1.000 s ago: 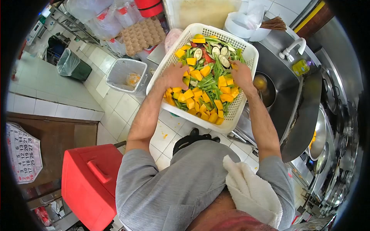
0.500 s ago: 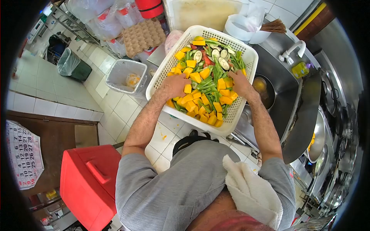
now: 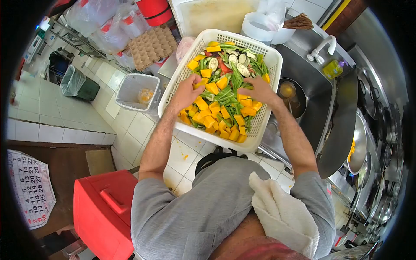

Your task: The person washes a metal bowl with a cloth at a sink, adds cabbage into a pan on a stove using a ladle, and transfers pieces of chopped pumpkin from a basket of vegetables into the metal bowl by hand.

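A cream plastic basket [image 3: 163, 104] full of cut vegetables is in front of me. Orange squash chunks [image 3: 208, 121] cover much of the near half. Among them lie cut green beans [image 3: 236, 89], with eggplant slices [image 3: 242, 69] and red tomato pieces [image 3: 224, 67] towards the far side. My left hand [image 3: 185, 92] is at the left of the heap, its thumb and fingers curled around a squash chunk [image 3: 200, 83]. On the right, my right hand [image 3: 263, 91] hovers over the beans and squash with fingers apart; its fingertips partly overlap the vegetables.
Right of the basket is a steel sink [image 3: 318, 93] holding a dark pan [image 3: 299, 108], with a white faucet [image 3: 323, 50] above. A lined bin [image 3: 138, 93] stands left on the tiled floor. A red cooler box [image 3: 102, 208] is at my near left. Egg trays [image 3: 152, 47] lie behind.
Both hands have risen slightly out of the vegetables, and the right hand's fingers have moved inward over the beans. The whole view has shifted a little, so the basket appears further left.
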Demonstrator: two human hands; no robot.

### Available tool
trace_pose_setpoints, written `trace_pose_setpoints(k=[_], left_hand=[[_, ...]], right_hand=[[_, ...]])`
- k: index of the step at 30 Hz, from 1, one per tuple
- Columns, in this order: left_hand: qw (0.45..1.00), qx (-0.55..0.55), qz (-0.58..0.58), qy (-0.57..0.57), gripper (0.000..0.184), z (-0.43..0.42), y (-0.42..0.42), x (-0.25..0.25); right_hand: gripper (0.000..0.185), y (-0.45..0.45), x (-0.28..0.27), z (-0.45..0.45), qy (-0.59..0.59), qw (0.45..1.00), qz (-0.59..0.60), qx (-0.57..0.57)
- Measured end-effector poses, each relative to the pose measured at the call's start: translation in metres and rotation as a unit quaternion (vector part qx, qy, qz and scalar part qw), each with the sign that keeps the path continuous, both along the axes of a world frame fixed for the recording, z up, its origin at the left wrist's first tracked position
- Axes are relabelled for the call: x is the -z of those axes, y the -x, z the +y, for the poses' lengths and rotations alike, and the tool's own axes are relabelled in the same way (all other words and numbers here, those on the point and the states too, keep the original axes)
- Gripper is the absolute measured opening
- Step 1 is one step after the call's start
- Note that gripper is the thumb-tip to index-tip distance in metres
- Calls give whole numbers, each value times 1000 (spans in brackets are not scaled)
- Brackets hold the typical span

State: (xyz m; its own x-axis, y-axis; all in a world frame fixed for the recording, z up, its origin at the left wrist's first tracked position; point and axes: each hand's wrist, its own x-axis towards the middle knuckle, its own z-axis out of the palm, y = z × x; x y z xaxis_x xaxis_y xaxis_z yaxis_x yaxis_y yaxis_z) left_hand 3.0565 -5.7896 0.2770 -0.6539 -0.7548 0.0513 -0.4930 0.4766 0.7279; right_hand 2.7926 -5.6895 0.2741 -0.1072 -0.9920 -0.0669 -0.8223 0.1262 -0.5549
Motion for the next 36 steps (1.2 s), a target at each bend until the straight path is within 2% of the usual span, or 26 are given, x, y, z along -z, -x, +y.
trace_pose_setpoints(k=[1, 2, 4, 5, 7, 8, 11, 18, 20, 21, 24, 26, 30, 32, 36], left_hand=[[993, -34, 111, 15, 32, -2, 8, 3], [993, -34, 111, 15, 32, -4, 17, 6], [997, 45, 40, 50, 38, -5, 34, 9], [997, 45, 41, 51, 38, -4, 40, 12], [978, 85, -118, 146, 41, 0, 51, 10], [977, 84, -150, 123, 45, 1, 54, 8], [971, 98, -149, 162, 48, -1, 60, 18], [969, 123, -166, 135, 50, 0, 57, 10], [969, 137, -131, 157, 46, 2, 53, 11], [969, 138, -132, 156, 46, 5, 53, 12], [952, 170, -125, 220, 42, 11, 59, 13], [961, 200, -103, 163, 40, 10, 61, 7], [954, 202, -134, 176, 39, 7, 62, 13], [964, 196, -65, 169, 38, -1, 58, 24], [965, 197, -89, 149, 38, -1, 58, 17]], right_hand=[[50, -9, 4, 1, -4, 998, 57, 20], [57, -16, 6, 3, -41, 995, 87, 39], [56, -29, 1, 7, -41, 993, 96, 48], [55, -34, -1, 10, -40, 992, 105, 59], [54, -39, -1, 16, -30, 991, 118, 55], [53, -40, -1, 17, -21, 990, 130, 52], [53, -42, -6, 20, -30, 991, 121, 51], [52, -25, -4, 9, -89, 989, 98, 68], [51, -2, 18, 2, -43, 998, -23, 37], [51, -3, 18, 2, -44, 998, -24, 36], [52, -13, 11, 6, -46, 997, -22, 52], [47, -38, -6, 22, -24, 990, 130, 58], [45, -45, -3, 32, 0, 987, 153, 47], [44, -43, -4, 31, -12, 988, 147, 47], [41, -30, 5, 21, 13, 990, 128, 50]])
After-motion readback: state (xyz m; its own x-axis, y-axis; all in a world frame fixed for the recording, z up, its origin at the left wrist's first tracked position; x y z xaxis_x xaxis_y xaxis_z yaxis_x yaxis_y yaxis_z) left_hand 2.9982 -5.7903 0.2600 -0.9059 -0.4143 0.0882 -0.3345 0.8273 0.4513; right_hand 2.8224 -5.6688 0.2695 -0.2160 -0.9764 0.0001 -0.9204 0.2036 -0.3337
